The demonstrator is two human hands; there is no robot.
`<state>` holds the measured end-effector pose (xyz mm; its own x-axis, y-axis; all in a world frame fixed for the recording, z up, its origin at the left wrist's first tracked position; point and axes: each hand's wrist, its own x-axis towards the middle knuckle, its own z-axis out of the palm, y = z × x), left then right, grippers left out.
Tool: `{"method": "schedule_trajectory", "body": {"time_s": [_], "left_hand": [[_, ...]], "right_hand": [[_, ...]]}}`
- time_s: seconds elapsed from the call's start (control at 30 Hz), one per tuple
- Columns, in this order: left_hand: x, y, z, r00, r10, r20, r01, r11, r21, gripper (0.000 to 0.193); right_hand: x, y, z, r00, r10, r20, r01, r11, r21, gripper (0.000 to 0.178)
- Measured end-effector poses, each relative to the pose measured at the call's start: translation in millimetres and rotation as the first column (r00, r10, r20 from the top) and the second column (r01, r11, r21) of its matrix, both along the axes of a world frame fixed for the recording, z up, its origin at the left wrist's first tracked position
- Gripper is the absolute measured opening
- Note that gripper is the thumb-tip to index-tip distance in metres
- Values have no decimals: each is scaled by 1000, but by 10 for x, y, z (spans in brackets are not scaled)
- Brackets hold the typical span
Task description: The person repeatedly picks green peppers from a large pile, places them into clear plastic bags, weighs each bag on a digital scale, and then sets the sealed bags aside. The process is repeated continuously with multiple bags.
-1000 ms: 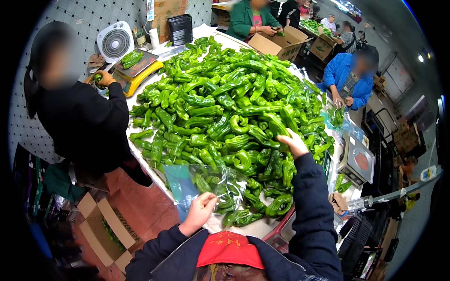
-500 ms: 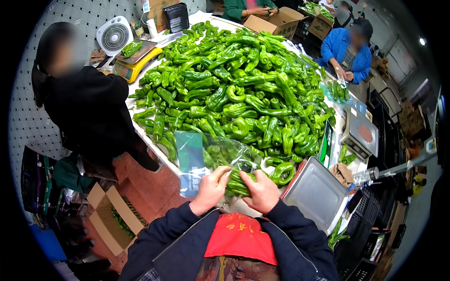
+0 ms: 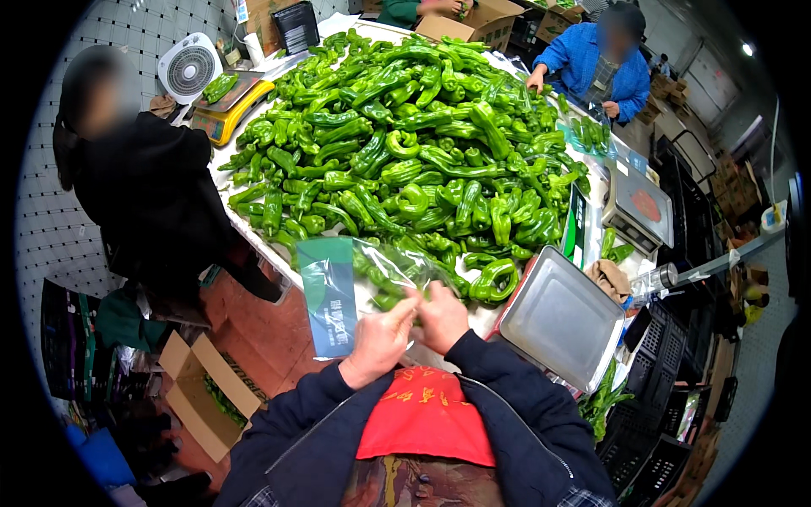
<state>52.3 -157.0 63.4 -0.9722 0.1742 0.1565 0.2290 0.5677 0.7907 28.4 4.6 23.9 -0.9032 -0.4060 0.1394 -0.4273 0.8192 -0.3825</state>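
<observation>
Left hand (image 3: 378, 338) pinches the bag (image 3: 336, 283) at its near edge; bag lies forward. Right hand (image 3: 443, 318) just beside; hold cannot be told.

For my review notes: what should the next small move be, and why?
Probably ease the bare right hand forward while the bare left hand steadies the clear plastic bag with a blue-green panel: both hands meet at its near side, and glossy green peppers show through its film, inside or behind it.

Pale diamond-dotted tiling (image 3: 118, 29) at left, reddish floor (image 3: 263, 325), white-topped table (image 3: 226, 160), grey far wall (image 3: 703, 80), bright lamp (image 3: 748, 49) glowing upper right.
</observation>
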Motion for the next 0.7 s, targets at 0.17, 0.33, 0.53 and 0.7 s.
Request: {"method": "schedule_trajectory", "body": {"time_s": [0.17, 0.33, 0.53, 0.7], "left_hand": [[64, 19, 67, 972, -196, 133, 148, 941, 303, 24], [3, -169, -63, 984, -3, 178, -65, 924, 376, 25], [53, -176, -25, 858, -349, 377, -24, 706, 708, 31], [-359, -696, -82, 853, -31, 521, -455, 447, 770, 35]], "right_hand": [[-45, -173, -270, 997, 82, -15, -82, 995, -57, 74], [-59, -266, -213, 998, -6, 65, 17, 984, -177, 73], [-351, -522, -852, 991, 136, 9, -123, 920, -371, 73], [-320, -212, -70, 929, 280, 242, -63, 764, -642, 50]]}}
